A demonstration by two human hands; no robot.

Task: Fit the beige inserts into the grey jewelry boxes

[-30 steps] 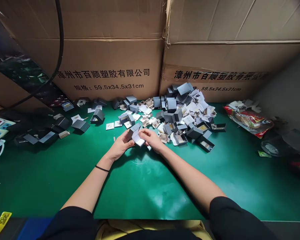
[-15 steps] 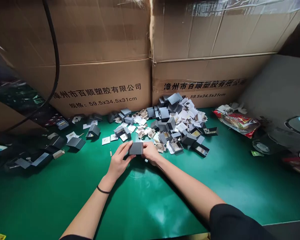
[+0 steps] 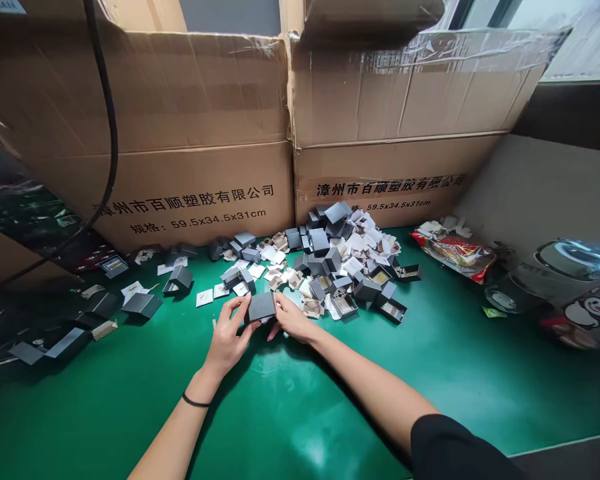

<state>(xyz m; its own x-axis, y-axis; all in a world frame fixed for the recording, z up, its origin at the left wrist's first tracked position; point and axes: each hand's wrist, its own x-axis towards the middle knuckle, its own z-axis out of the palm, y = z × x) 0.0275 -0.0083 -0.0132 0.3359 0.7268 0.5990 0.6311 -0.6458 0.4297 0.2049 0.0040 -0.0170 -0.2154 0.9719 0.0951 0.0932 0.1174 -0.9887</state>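
A small dark grey box (image 3: 261, 307) is held up over the green table, just in front of the heap. My left hand (image 3: 229, 335) grips its left side, thumb and fingers at the upper and lower edges. At the box's right end, my right hand (image 3: 293, 317) pinches the edge, with some fingers hidden behind or below it. Something pale shows under the box, too small to make out. Behind my hands lies a heap of grey boxes (image 3: 319, 241), some open, mixed with white and beige paper inserts (image 3: 356, 265).
Cardboard cartons (image 3: 195, 180) wall off the back of the green table (image 3: 290, 413). More grey boxes (image 3: 143, 304) lie at the left, below a hanging black cable (image 3: 111, 120). At the right are a red food packet (image 3: 457, 252) and a clear round container (image 3: 517, 287).
The grey box has tilted, so more of its broad top face shows. My right hand's fingers have shifted at its right end. The camera view has tipped up.
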